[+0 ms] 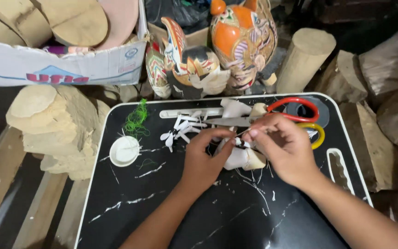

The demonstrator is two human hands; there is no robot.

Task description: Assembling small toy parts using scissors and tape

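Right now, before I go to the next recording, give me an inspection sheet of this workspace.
Surface: black tray table with white rim, streaked with white paint.
Job's things: small white carved piece, pinched at its top by both hands.
Clutter: scissors, green thread, white lid, small white pieces.
Hands: left hand and right hand meet over the piece.
Cables: nothing seen.
Surroundings: painted wooden figures, cardboard box, logs.

Black paint-streaked tray table (208,216) — on it white lid (124,151), green thread tangle (137,121), scissors (295,115), white carved pieces (180,129).
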